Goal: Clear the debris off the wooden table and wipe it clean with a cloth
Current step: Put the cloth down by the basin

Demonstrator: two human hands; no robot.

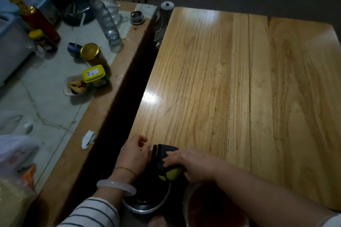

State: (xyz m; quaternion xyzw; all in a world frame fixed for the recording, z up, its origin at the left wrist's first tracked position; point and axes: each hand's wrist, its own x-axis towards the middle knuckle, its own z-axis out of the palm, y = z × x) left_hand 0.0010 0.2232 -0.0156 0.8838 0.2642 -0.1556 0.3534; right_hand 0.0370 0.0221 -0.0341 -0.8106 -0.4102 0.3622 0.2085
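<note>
Now | right hand (188, 164) grips folded dark cloth (165, 153) | left hand (134, 152) curled, hold unclear | glossy table (239, 79)

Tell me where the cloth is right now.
In the head view, the cloth sits at the near left corner of the wooden table, held by the right hand, with the left hand just beside it.
</note>
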